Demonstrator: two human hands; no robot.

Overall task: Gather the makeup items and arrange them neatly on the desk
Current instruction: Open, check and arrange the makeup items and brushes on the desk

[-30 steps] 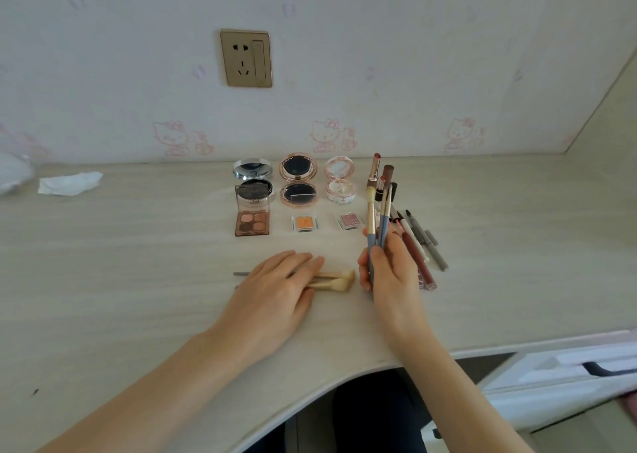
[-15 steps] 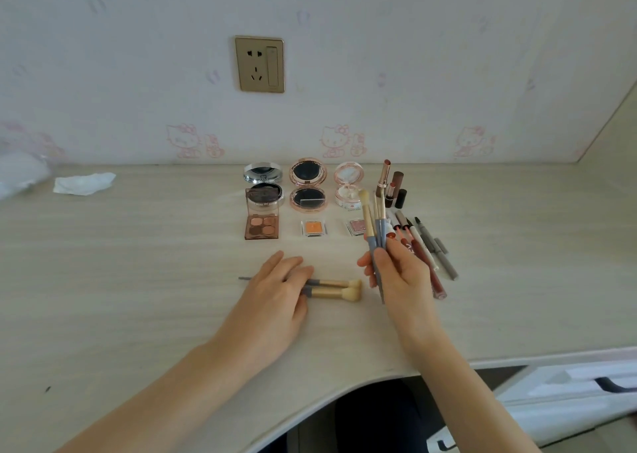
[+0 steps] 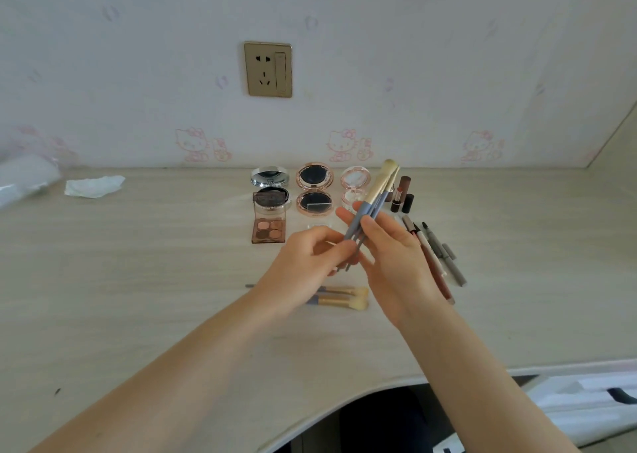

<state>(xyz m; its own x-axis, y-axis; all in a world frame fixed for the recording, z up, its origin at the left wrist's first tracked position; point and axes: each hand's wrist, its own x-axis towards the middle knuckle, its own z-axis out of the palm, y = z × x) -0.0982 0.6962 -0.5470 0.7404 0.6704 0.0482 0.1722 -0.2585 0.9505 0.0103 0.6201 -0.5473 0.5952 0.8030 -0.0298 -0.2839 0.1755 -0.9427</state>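
Your left hand (image 3: 310, 256) has lifted off the two brushes (image 3: 339, 297) lying on the desk (image 3: 138, 280) and now pinches the handle ends of the brush bundle (image 3: 370, 204) your right hand (image 3: 389, 249) grips, raised above the compacts (image 3: 314, 190); bare desktop spreads leftward.

No legible text — none anywhere

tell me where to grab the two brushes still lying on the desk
Pinch the two brushes at the mid-handle, where blue meets gold, coming straight down from above. They lie flat and side by side, bristle heads pointing right, so one grip across both handles takes them together and leaves the bristles untouched.
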